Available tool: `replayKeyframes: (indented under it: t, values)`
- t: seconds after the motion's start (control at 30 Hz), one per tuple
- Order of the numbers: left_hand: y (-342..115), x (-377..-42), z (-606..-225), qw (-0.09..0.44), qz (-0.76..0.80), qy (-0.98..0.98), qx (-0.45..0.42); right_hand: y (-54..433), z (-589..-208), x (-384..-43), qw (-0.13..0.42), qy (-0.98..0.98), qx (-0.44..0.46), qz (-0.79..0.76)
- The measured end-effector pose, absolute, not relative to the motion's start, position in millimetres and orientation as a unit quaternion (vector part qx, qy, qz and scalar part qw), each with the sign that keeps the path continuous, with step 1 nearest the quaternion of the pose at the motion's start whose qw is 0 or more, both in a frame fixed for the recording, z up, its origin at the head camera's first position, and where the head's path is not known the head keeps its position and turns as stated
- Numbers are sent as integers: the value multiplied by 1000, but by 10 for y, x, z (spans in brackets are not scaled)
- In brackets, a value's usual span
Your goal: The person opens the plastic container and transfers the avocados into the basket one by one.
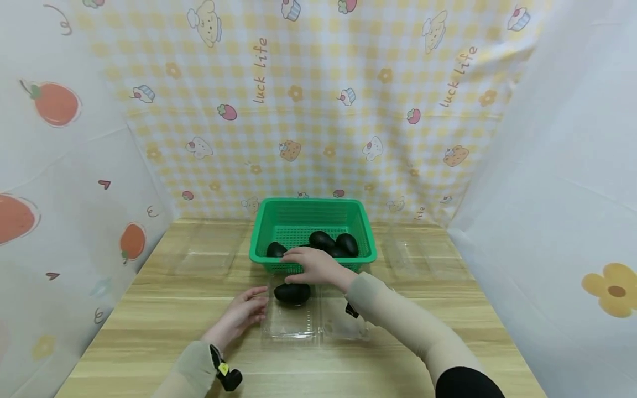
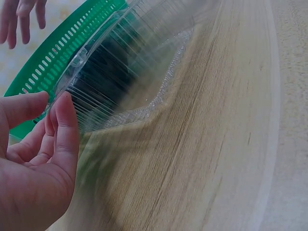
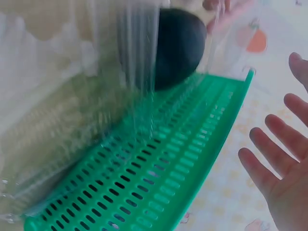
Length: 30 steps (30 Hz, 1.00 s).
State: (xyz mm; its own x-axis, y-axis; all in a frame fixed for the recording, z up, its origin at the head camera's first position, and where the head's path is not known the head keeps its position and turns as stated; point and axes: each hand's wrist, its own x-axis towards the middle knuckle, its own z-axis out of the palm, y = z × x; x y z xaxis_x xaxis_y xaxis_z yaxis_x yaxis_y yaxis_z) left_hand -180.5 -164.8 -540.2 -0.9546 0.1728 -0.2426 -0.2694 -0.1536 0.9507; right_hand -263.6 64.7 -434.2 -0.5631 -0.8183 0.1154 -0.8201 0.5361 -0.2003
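A dark avocado (image 1: 292, 294) lies in the back part of a clear plastic clamshell box (image 1: 291, 326), whose lid (image 1: 345, 326) is folded out to the right. My left hand (image 1: 242, 313) is at the box's left side; in the left wrist view its thumb and fingertips pinch the rim. Fingers spread and holding nothing, my right hand (image 1: 318, 267) is over the back of the box, by the basket's front rim. Several more avocados (image 1: 346, 244) lie in the green plastic basket (image 1: 368, 237) just behind the box.
Another clear plastic box (image 1: 206, 254) rests on the wooden table (image 1: 199, 301) at the back left, and a further one (image 1: 428, 257) at the back right. A patterned cloth (image 1: 318, 121) hangs behind the basket, with white sheets on both sides.
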Motion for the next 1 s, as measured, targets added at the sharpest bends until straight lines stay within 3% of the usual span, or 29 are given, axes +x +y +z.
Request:
replayKeyframes:
  t: [0.5, 1.0]
  values:
    - [-1646, -1824, -5411, 148, 758, 635, -40, 733, -4668, -2329, -14, -870, 487, 75]
    - [-1661, -1827, -5407, 153, 766, 623, -23, 679, -4884, -2390, 2, -877, 478, 49]
